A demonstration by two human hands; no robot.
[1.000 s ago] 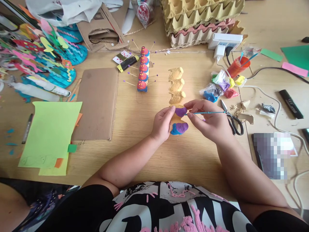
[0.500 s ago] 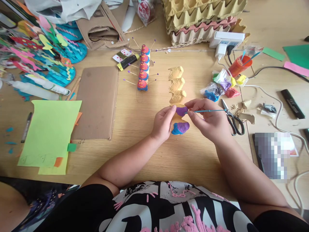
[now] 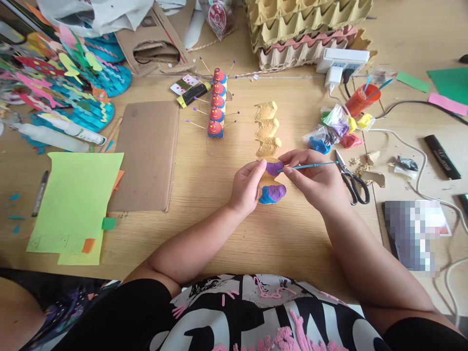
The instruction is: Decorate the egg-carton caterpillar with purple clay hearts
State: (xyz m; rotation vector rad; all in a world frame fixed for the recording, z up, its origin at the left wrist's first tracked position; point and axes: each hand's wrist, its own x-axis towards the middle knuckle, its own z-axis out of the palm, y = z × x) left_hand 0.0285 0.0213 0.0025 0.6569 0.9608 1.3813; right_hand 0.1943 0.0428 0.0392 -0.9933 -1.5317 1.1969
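Note:
A strip of egg carton [image 3: 267, 128] runs away from me across the table, its far cups bare and yellowish. The nearest cup is covered in blue clay [image 3: 266, 196] and purple clay on its right. On the cup beyond it sits a patch of purple clay [image 3: 273, 168]. My left hand [image 3: 249, 184] grips the strip's left side there, thumb on top. Closed in a pinch, my right hand [image 3: 316, 179] holds a thin blue clay tool [image 3: 310, 166], its tip against the purple patch. Some of that cup is hidden by my fingers.
A finished egg-carton caterpillar [image 3: 218, 101] with red faces stands beyond my left hand. To the right lie scissors [image 3: 351, 179], bagged clay [image 3: 334, 127] and an orange cup [image 3: 361, 100]. Cardboard [image 3: 146, 156] and green paper [image 3: 75, 200] lie left; egg trays [image 3: 307, 36] are stacked behind.
The blue clay tool has tilted a little, its rear end rising and its tip shifting slightly left on the purple clay. My left hand stays in place on the strip.

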